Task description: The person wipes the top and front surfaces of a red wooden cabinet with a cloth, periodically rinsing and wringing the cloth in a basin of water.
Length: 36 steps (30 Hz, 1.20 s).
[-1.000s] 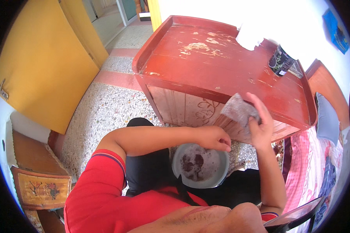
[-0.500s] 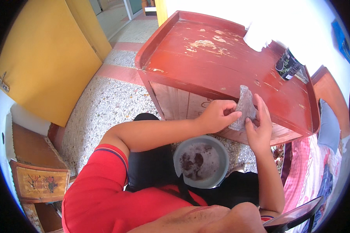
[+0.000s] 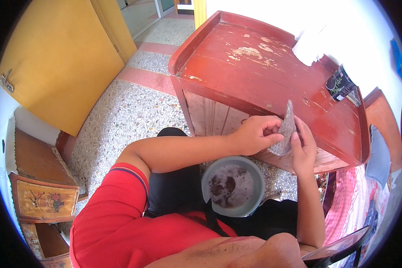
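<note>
A limp grey cloth is held up between my two hands, in front of the red cabinet. My left hand pinches its left edge between thumb and curled fingers. On the other side my right hand grips it, thumb in front and fingers behind. The cloth's upper end rises to a narrow tip above my fingers; part of it is hidden by them. Below my hands, between my legs, a grey-blue basin holds dark water with foam on top.
The red wooden cabinet with peeling paint stands ahead, a black printed cup and a white item on its top. A yellow door stands at left, above a small wooden cabinet. Pink checked bedding lies at right.
The cloth has turned so that it shows narrower, with a sharper tip. My hands have shifted slightly right with it. The cabinet and door also sit further right in the view.
</note>
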Each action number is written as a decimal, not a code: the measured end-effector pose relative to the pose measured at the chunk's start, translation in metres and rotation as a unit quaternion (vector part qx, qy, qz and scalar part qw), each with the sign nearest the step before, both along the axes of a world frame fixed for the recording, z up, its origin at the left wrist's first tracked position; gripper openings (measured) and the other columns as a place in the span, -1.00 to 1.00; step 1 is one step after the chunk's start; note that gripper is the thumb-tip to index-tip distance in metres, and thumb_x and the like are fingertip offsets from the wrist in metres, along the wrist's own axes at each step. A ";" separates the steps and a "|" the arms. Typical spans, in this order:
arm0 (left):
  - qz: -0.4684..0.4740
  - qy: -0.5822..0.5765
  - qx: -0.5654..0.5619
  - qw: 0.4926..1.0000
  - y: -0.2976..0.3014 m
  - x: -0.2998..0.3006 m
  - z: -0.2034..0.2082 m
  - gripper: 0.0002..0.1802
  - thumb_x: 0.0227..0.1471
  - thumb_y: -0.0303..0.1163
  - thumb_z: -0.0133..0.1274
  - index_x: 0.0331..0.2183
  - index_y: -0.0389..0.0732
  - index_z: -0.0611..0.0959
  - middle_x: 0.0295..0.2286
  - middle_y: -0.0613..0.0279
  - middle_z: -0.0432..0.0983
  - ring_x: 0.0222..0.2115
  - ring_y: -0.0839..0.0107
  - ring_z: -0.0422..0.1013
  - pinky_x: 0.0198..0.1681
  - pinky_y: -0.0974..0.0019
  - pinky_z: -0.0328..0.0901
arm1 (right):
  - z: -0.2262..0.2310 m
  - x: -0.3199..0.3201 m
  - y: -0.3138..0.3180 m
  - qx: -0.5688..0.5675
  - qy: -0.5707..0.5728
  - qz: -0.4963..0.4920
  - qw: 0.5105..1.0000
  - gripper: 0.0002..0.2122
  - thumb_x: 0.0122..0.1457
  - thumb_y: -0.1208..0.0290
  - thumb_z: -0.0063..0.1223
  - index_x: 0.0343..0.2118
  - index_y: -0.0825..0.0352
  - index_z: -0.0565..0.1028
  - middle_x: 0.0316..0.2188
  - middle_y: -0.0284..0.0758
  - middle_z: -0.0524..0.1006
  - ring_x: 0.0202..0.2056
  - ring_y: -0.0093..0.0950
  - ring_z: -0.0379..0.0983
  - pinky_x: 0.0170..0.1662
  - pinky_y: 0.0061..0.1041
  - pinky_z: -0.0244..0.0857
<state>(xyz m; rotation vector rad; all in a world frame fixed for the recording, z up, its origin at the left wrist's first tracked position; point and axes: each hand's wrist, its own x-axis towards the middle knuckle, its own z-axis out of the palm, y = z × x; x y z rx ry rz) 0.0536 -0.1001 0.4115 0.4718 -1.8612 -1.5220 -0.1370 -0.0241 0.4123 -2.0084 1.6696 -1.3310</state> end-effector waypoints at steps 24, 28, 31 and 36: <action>0.058 0.050 -0.045 0.996 -0.014 -0.009 -0.016 -0.40 -0.08 -0.38 0.17 0.03 -0.27 0.41 -0.48 0.10 0.49 -0.45 0.42 0.43 -0.32 0.36 0.30 | -0.004 -0.010 -0.006 0.045 -0.420 0.083 0.902 -0.61 0.04 0.49 0.19 -0.07 0.45 0.38 -0.19 -0.30 0.53 -0.19 -0.55 0.44 -0.05 -0.57 0.26; 0.041 0.030 -0.197 0.979 -0.015 -0.013 -0.024 -0.66 -0.07 -0.31 0.20 -0.27 -0.32 0.54 -0.47 0.10 0.48 -0.46 0.39 0.41 -0.33 0.33 0.30 | -0.003 -0.013 -0.002 0.073 -0.387 0.117 0.912 -0.65 0.04 0.51 0.17 -0.10 0.44 0.39 -0.21 -0.31 0.52 -0.20 -0.56 0.43 -0.08 -0.57 0.26; 0.039 0.015 -0.095 0.995 -0.008 -0.012 -0.025 -0.71 -0.07 -0.30 0.20 -0.38 -0.31 0.55 -0.52 0.13 0.45 -0.50 0.42 0.38 -0.39 0.32 0.28 | -0.003 -0.009 -0.002 0.093 -0.321 0.130 0.933 -0.67 0.06 0.49 0.16 -0.10 0.44 0.41 -0.23 -0.32 0.52 -0.21 -0.56 0.42 -0.08 -0.57 0.25; 0.137 0.101 -0.050 0.984 -0.016 -0.002 -0.005 -0.77 -0.01 -0.46 0.14 -0.26 -0.30 0.55 -0.38 0.23 0.49 -0.35 0.53 0.39 -0.28 0.36 0.33 | 0.004 0.002 -0.004 0.074 -0.185 0.080 0.977 -0.66 0.10 0.49 0.10 -0.05 0.47 0.40 -0.25 -0.30 0.51 -0.27 -0.57 0.43 -0.13 -0.58 0.28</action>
